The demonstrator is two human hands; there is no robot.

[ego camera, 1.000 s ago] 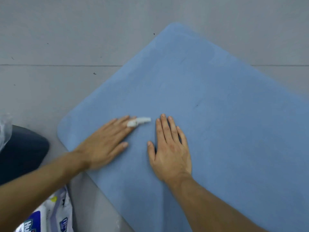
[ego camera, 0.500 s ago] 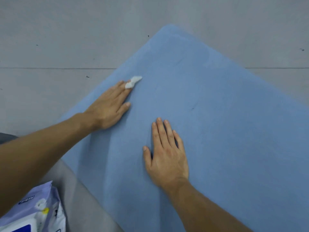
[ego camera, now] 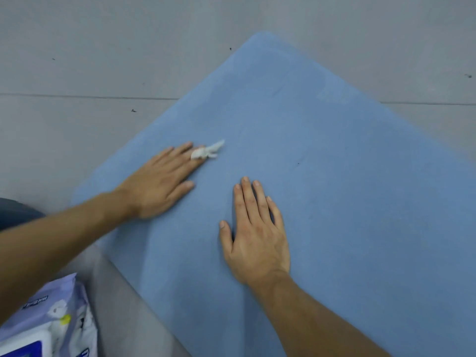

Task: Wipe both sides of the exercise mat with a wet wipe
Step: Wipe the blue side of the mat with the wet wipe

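Blue exercise mat (ego camera: pixel 334 202) lies flat on the grey floor (ego camera: pixel 77 60), under both grips. My left grip (ego camera: pixel 159 184), fingers straight, presses a bunched wet wipe (ego camera: pixel 207 152) at its fingertips. My right grip (ego camera: pixel 255 233), flat and empty alongside, pins the mat. Spreading the wipe and overlapping firm strokes would clean best.

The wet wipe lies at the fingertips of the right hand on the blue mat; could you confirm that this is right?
Not quite: the head view shows the wet wipe at the fingertips of the left hand, not the right, on the blue mat.
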